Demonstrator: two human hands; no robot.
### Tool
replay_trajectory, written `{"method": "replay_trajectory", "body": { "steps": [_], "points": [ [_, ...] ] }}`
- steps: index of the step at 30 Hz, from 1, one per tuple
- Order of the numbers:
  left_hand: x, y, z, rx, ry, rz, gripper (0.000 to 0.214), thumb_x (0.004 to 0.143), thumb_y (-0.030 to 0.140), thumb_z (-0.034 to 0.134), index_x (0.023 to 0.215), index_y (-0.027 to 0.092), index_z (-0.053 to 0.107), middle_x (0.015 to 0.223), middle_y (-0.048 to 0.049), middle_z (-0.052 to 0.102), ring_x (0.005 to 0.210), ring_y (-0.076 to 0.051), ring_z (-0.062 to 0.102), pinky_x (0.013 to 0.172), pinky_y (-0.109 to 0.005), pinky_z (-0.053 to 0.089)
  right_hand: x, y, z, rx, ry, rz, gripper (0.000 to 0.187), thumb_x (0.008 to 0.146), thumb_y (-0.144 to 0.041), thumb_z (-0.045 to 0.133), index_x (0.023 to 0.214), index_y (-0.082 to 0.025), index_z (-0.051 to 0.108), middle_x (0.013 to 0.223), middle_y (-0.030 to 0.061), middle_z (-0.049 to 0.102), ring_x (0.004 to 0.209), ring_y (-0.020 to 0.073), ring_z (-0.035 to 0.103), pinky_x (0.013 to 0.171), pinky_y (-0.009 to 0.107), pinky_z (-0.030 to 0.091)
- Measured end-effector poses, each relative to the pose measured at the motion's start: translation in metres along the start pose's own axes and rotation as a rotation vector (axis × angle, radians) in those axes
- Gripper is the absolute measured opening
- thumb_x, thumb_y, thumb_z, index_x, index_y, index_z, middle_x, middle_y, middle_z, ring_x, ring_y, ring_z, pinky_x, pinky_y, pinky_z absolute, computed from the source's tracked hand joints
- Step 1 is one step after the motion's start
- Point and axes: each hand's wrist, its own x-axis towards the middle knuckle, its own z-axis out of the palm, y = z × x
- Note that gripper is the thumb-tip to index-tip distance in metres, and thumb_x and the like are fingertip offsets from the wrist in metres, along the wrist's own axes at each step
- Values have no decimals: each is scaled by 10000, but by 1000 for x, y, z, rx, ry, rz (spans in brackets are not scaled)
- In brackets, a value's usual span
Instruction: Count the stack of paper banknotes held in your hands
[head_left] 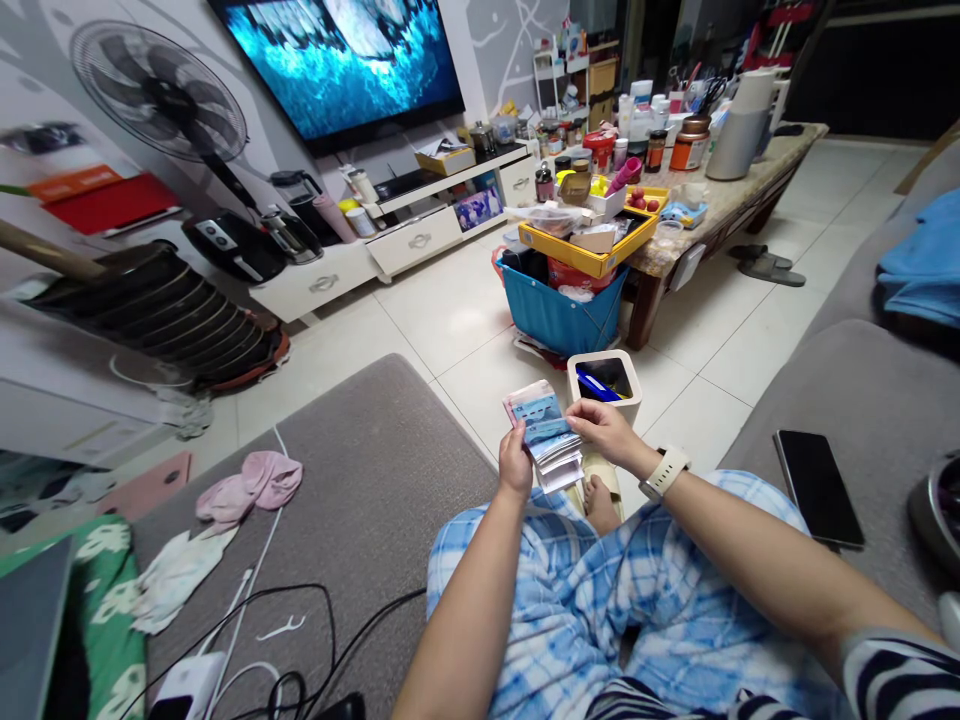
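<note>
Above my knees is a thick stack of blue-and-white printed paper pieces (553, 443), with many loose white layers fanned at its lower edge. It could be cards or flat packets; I cannot tell which. My left hand (515, 460) is closed around its left side, the thumb on top. At the right edge, my right hand (604, 430) pinches the upper part of the stack between thumb and fingers. A pale watch (666, 472) is on my right wrist. Just beyond that hand stands a cream bin (636, 372) holding something dark and a blue item.
A grey sofa seat (360, 450) lies to my left, with a pink cloth (251, 488) and cables on it. A phone (819, 488) rests at right. Ahead are a blue basket (559, 305) under a yellow tray (577, 258) and a cluttered stone-topped table (739, 210).
</note>
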Motion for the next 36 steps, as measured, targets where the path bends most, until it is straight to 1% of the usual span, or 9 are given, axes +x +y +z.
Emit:
{"method": "replay_trajectory", "body": {
  "steps": [6, 11, 17, 22, 26, 28, 30, 32, 36],
  "points": [
    [2, -2, -2, -34, 1, -11, 330, 745, 415, 608, 867, 123, 702, 838, -64, 717, 806, -221, 663, 810, -354, 472, 0, -3, 1, 60, -18, 16, 234, 783, -390, 594, 764, -158, 570, 702, -9, 527, 646, 117, 474, 618, 246, 368],
    [1, -1, -1, -29, -1, -14, 335, 741, 414, 610, 871, 120, 702, 876, -74, 718, 827, -229, 664, 824, -364, 474, 0, -4, 1, 75, -25, 18, 228, 781, -381, 596, 755, -157, 569, 697, -10, 524, 643, 116, 473, 621, 248, 365],
    [0, 0, 0, -46, 1, -15, 319, 752, 403, 605, 864, 123, 707, 869, -70, 719, 836, -226, 665, 836, -361, 472, -1, -4, 2, 84, -29, 21, 224, 781, -378, 597, 753, -157, 573, 686, -14, 520, 630, 111, 467, 608, 245, 359],
    [1, 0, -1, -6, 21, -7, 311, 744, 412, 608, 832, 132, 709, 841, -59, 719, 814, -213, 662, 807, -336, 476, -1, -6, 2, 85, -38, 26, 235, 773, -393, 606, 751, -160, 582, 673, -11, 545, 607, 108, 472, 594, 245, 365],
    [2, 1, -1, 49, 49, 18, 311, 728, 424, 616, 776, 131, 706, 789, -54, 713, 760, -198, 655, 746, -304, 477, -2, -8, 2, 62, -77, 27, 267, 777, -423, 598, 742, -159, 586, 666, 16, 606, 605, 120, 508, 599, 257, 381],
    [1, 3, 2, 49, 74, 15, 312, 707, 434, 633, 743, 132, 699, 756, -49, 707, 733, -193, 648, 728, -301, 477, -2, -7, 2, 61, -78, 31, 270, 762, -424, 618, 746, -156, 586, 662, 17, 606, 614, 125, 524, 612, 262, 394],
    [-1, 5, 5, 45, 100, 7, 312, 682, 441, 653, 722, 134, 693, 723, -44, 699, 714, -192, 643, 718, -302, 478, -1, -5, 2, 56, -59, 41, 271, 722, -412, 665, 747, -155, 580, 664, 6, 589, 612, 121, 518, 606, 259, 395],
    [-3, 7, 8, 43, 99, -3, 304, 666, 435, 670, 731, 138, 693, 716, -41, 696, 716, -196, 643, 720, -304, 479, 0, -2, 1, 19, -14, 50, 285, 677, -398, 706, 750, -159, 569, 654, -11, 557, 590, 110, 487, 574, 245, 375],
    [-8, 11, 11, 25, 23, -38, 276, 660, 397, 689, 793, 155, 701, 768, -43, 705, 747, -211, 650, 756, -325, 482, 3, 6, -2, -88, 129, 59, 358, 619, -399, 743, 819, -177, 547, 647, -39, 507, 568, 99, 429, 543, 232, 342]
  ]
}}
